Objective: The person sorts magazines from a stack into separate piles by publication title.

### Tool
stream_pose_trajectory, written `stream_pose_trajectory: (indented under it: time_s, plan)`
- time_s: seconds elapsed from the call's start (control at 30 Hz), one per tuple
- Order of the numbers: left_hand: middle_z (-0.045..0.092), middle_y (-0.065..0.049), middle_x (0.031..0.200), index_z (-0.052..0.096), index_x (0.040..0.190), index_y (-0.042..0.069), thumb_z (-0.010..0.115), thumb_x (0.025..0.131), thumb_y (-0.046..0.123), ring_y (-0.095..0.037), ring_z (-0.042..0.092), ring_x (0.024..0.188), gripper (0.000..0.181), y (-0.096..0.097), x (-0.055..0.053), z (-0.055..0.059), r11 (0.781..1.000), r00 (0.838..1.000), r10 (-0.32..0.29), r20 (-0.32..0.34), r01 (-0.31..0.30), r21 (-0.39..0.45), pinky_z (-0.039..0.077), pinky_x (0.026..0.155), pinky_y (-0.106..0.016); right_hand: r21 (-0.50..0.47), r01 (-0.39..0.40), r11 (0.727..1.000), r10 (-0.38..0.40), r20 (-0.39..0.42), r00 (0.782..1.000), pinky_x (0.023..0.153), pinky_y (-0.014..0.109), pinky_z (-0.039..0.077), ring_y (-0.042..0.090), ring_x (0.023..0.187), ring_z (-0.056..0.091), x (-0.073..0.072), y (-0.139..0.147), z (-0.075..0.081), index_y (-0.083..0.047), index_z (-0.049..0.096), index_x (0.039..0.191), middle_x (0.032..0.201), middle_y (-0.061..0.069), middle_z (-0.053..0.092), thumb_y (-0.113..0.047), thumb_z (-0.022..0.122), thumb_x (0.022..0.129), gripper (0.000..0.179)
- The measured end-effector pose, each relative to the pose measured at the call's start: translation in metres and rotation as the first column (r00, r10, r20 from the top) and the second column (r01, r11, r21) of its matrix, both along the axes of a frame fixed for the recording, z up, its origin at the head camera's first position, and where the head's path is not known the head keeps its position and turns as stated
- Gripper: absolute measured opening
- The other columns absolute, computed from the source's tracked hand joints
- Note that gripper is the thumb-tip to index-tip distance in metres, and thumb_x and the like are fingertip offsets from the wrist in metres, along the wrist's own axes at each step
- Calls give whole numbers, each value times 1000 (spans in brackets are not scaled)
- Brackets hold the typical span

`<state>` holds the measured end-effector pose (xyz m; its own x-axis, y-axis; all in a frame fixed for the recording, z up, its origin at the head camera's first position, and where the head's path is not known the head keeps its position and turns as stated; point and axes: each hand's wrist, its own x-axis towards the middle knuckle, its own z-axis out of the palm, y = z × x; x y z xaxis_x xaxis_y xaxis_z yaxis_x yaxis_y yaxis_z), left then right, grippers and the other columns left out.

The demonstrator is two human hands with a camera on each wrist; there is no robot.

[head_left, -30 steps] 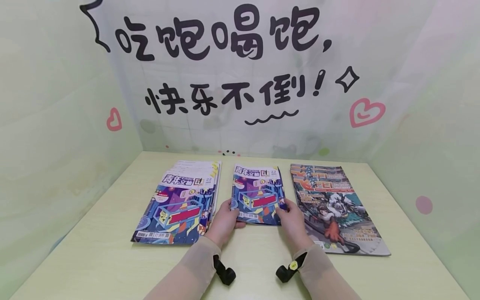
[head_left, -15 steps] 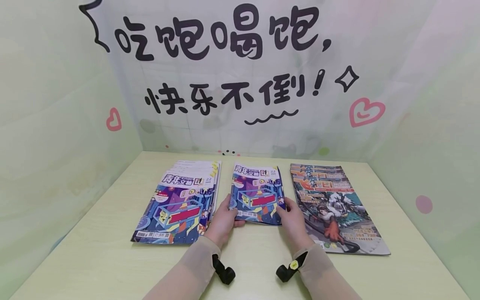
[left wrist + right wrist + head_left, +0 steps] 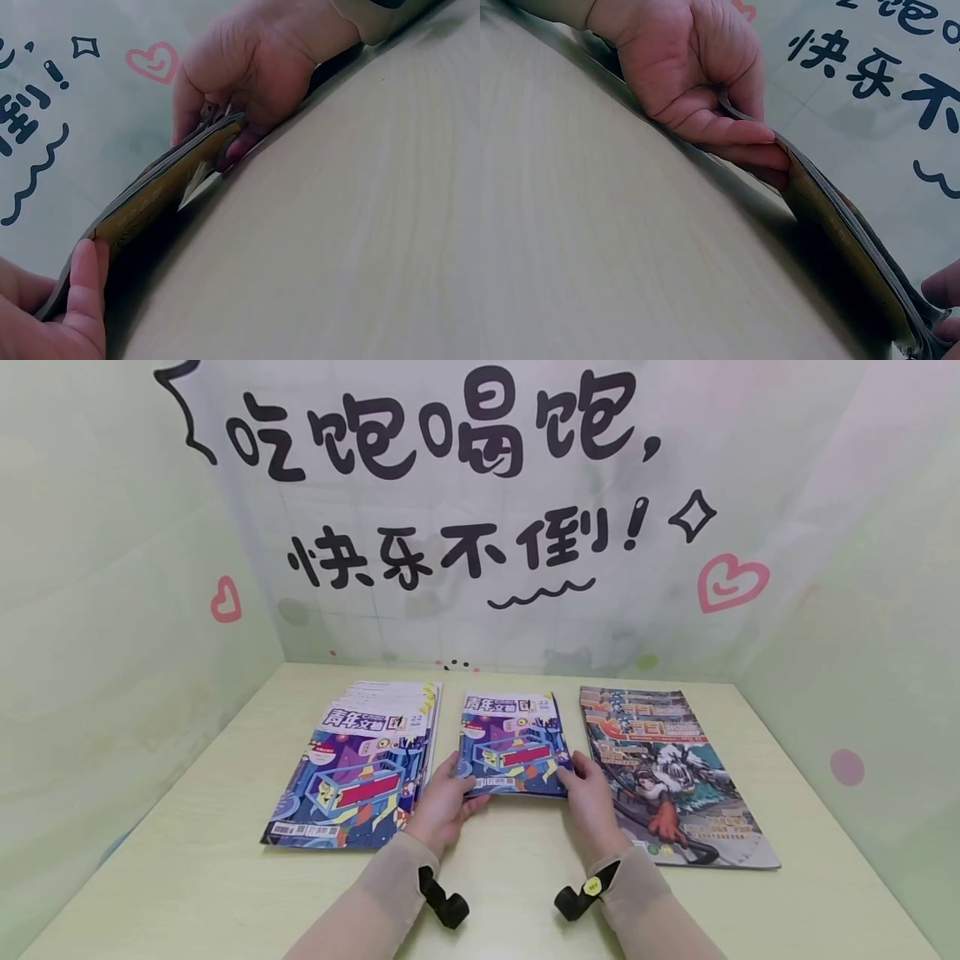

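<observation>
A purple-and-blue magazine (image 3: 513, 743) is in both my hands at mid-table in the head view. My left hand (image 3: 444, 800) pinches its near left corner, thumb above and fingers below. On the near right corner, my right hand (image 3: 589, 795) has the same kind of hold. The wrist views show the near edge of the magazine (image 3: 161, 180) lifted off the table and tilted, with a yellowish underside. Seen from the right wrist, the left hand (image 3: 697, 75) has its fingers beneath the magazine (image 3: 847, 232). The far edge's contact with the table is hidden.
Left of the hands lies a fanned stack of purple magazines (image 3: 348, 777). A fanned stack of darker comic-style magazines (image 3: 675, 785) lies on the right. Both rest on a pale wooden table (image 3: 510, 893). Printed fabric walls (image 3: 465, 635) stand behind and at the sides.
The near edge of the held magazine has risen slightly, and the magazine has shifted a little left. Both hands keep their hold. The two stacks stay put.
</observation>
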<state>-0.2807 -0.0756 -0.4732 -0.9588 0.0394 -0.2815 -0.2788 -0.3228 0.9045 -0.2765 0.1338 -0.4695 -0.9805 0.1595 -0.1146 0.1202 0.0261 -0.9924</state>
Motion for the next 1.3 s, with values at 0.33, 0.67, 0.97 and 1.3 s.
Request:
stream_pose_trajectory:
  time_s: [0.33, 0.67, 0.97, 1.3]
  plan:
    - [38, -15, 146, 13, 156, 17, 42, 99, 2, -24, 55, 109, 65, 1, 1, 3, 996, 999, 14, 48, -18, 87, 54, 86, -33, -76, 39, 996, -38, 16, 999, 111, 44, 31, 39, 139, 25, -2, 3, -4, 6, 22, 149, 152, 27, 23, -5, 53, 96, 62]
    - [36, -16, 146, 11, 156, 16, 41, 99, 1, -24, 56, 106, 66, 1, 2, 3, 996, 999, 14, 34, -16, 85, 54, 84, -33, -83, 69, 994, -60, 110, 992, 106, 45, 37, 36, 127, 42, -5, 6, -2, 4, 29, 147, 146, 28, 33, -8, 55, 95, 60]
    - [38, -15, 145, 12, 156, 15, 41, 98, 1, -24, 56, 106, 66, 0, 2, 3, 998, 999, 8, 32, -9, 58, 54, 85, -33, -92, 30, 995, -21, 102, 995, 105, 44, 39, 34, 125, 45, -5, 9, -3, 3, 31, 147, 147, 25, 34, -4, 52, 95, 57]
    - [39, -16, 146, 12, 156, 12, 40, 97, 0, -24, 58, 105, 66, 1, 2, 5, 999, 1000, -6, -2, 6, -33, 55, 81, -34, -77, -37, 996, 45, 112, 993, 108, 45, 36, 36, 131, 41, -7, 12, -3, 6, 27, 148, 147, 27, 35, 5, 47, 94, 58]
